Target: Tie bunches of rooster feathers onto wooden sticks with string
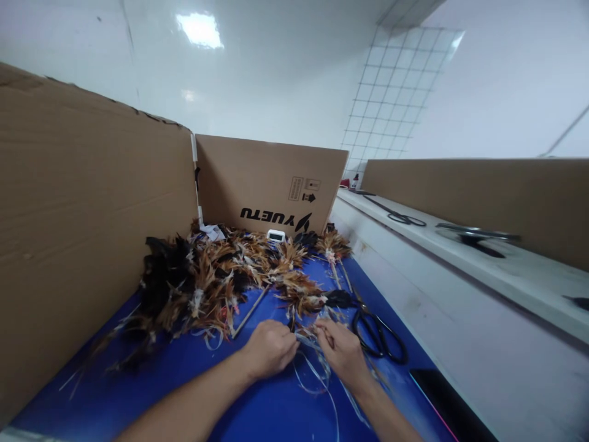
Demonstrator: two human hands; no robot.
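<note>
My left hand (272,348) is closed in a fist above the blue surface, with thin clear plastic strip (311,344) at its fingertips. A short gap away, my right hand (341,348) is pinched closed on the same strip; the exact ends are hidden by my fingers. Loose loops of strip hang below and between both hands. Just beyond them lies a bunch of brown feathers (299,293) with a black tip. Black-handled scissors (380,334) rest to the right of my right hand.
A large pile of brown and black feathers (207,276) spreads at the left and back, with thin sticks (251,312) among it. Cardboard walls (271,178) stand behind and left. A small white digital device (276,236) sits at the back. A dark phone-like slab (448,402) lies front right.
</note>
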